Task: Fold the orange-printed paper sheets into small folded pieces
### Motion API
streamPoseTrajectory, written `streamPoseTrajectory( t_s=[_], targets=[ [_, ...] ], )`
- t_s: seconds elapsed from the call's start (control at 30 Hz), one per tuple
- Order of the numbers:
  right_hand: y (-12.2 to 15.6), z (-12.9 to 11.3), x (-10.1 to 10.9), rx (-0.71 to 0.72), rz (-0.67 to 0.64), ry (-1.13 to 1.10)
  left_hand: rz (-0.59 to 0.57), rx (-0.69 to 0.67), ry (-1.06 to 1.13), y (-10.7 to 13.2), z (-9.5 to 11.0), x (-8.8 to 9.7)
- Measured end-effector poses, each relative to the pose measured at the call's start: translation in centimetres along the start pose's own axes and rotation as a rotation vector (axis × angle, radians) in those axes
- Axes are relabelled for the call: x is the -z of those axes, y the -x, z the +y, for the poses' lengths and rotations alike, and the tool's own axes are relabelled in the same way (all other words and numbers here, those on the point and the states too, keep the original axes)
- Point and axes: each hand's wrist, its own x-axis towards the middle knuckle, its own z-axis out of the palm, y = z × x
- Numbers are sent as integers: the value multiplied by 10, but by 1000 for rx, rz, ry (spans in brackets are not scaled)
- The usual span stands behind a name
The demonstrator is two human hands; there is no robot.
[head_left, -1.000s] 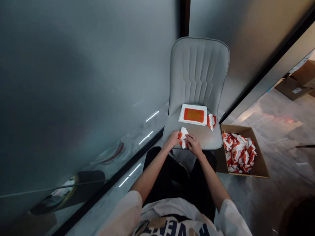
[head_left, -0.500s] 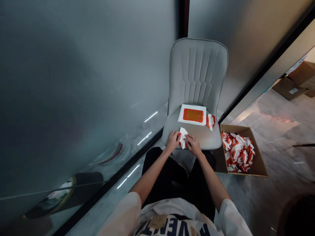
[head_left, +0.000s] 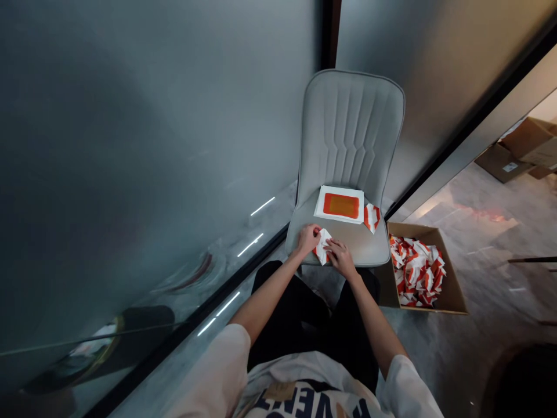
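Left hand (head_left: 308, 240), fingers curled, and right hand (head_left: 340, 257), fingers bent, both hold a folded white-and-red paper piece (head_left: 322, 247) against a grey upholstered chair seat (head_left: 363, 247). Just beyond lie a white sheet with orange-red rectangle (head_left: 338, 205) and a red-and-white folded scrap (head_left: 371, 217). Right of the chair, a brown cardboard box (head_left: 450, 290) holds a heap of red-and-white folded papers (head_left: 415, 271).

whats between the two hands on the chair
In the head view, a folded white-and-orange paper lies between the left hand and the right hand, above the chair seat.
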Motion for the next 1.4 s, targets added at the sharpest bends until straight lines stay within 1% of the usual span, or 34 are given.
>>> streamPoseTrajectory(
  t_s=[0.17, 0.3, 0.4, 0.5, 0.6, 0.77, 0.9, 1.07, 1.17, 1.23, 1.33, 1.4],
  targets=[
    [0, 2, -1, -7, -9, 2, -78, -160, -11, 6, -3, 9],
    [-3, 0, 4, -4, -28, -12, -136, -264, -32, 11, -3, 13],
    [-10, -5, 14, -25, -77, -3, -160, -305, -44, 10, -3, 16],
    [-23, -7, 25, -101, -135, 10, -181, -327, -49, 4, -3, 18],
    [-38, -5, 31, -165, -165, -6, -208, -330, -50, -5, -4, 18],
    [-62, 1, 27, -267, -176, -3, -241, -318, -49, -18, -8, 17],
    [-77, 1, 22, -360, -183, 23, -268, -318, -58, -19, -11, 19],
    [-99, 3, 24, -487, -221, 100, -292, -282, -66, -24, -10, 24],
    [-113, 4, 25, -558, -279, 146, -298, -210, -69, -28, -5, 24],
    [-120, 2, 24, -606, -327, 172, -279, -128, -79, -28, 1, 20],
    [-129, -3, 22, -669, -397, 201, -217, 1, -102, -25, 10, 8],
    [-133, -6, 22, -703, -429, 216, -183, 54, -99, -25, 16, -2]
  ],
)
